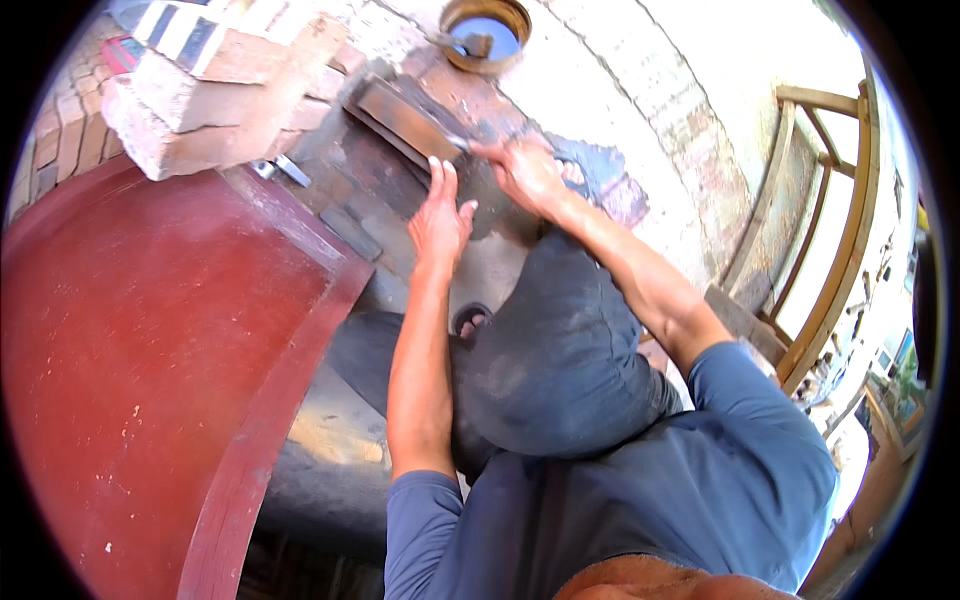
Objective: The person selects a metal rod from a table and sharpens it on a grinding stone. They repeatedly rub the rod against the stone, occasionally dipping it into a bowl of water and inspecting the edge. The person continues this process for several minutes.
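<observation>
A long, narrow brown block (405,118) lies at a slant on a dark, wet-looking base in front of me. My right hand (530,177) is closed at the block's near right end, its index finger pointing left. A slim metal piece (459,144) shows between that finger and the block; its kind is too small to tell, and the grip is partly hidden. My left hand (441,215) has its fingers stretched out, the tips at the block's near end. Beyond the block stands a round, rusty tin (522,58) with bluish liquid and a brush (477,45) in it.
A large red panel (150,370) fills the left side. Pale bricks (220,115) are stacked beyond it, with a small metal fitting (291,171) beside them. On the right stands a wooden frame (850,240). My bent knee (560,350) is close below my hands.
</observation>
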`<state>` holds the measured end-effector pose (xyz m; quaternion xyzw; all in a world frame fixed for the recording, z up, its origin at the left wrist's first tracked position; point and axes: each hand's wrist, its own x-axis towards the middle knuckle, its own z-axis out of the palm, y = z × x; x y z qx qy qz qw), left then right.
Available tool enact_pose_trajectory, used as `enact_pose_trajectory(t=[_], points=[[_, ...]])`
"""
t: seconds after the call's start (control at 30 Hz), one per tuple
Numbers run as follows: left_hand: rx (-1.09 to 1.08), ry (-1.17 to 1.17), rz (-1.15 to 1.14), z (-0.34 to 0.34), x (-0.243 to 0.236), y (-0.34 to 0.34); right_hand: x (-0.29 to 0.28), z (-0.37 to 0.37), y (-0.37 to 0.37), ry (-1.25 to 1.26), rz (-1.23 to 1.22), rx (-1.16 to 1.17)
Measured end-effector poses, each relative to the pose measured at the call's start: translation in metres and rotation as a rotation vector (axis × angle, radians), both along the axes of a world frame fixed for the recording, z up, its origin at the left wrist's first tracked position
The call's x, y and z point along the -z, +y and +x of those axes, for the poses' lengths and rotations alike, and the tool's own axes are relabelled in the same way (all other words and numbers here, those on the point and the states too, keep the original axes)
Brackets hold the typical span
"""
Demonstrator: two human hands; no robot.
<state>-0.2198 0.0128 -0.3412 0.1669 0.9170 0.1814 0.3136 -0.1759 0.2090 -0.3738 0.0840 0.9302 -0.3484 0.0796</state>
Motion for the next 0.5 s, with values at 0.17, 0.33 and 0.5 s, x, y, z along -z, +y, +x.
enact_pose_trajectory(t=[0.17,0.33,0.5], points=[[-0.023,0.038,0.020,-0.002,0.006,0.004,-0.018,-0.011,-0.001,-0.022,-0.025,0.031],[-0.008,0.015,0.009,-0.005,0.006,0.000,-0.027,-0.008,0.000,-0.039,-0.009,0.010],[-0.034,0.047,0.060,0.000,0.012,-0.002,-0.024,-0.019,-0.001,-0.006,0.069,-0.042]])
